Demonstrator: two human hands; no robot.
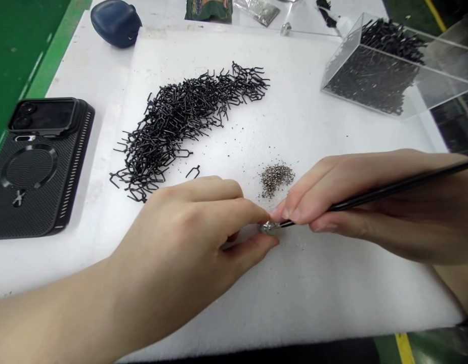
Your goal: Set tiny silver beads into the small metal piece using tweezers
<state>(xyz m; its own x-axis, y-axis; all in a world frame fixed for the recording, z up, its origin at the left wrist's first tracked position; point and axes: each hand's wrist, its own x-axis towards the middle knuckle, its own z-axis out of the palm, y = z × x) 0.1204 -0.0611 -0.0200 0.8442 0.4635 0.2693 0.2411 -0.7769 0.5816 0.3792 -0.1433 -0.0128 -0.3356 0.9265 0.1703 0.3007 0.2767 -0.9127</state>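
Note:
My left hand pinches a small shiny metal part between thumb and forefinger, low over the white work surface. From the right, my right hand grips slim black tweezers like a pen. Their narrow tips reach the metal part; whether anything sits between them is too small to tell. Just beyond the fingertips lies a small heap of tiny metallic pieces, some scattered. Past my left hand stretches a long curved pile of black fork-shaped pieces, with a single black forked piece apart from it.
A clear box of black pieces stands at the back right. On the left lies a phone in a black case. Along the back are a dark blue case, a green packet, a clear bag and a small metal piece.

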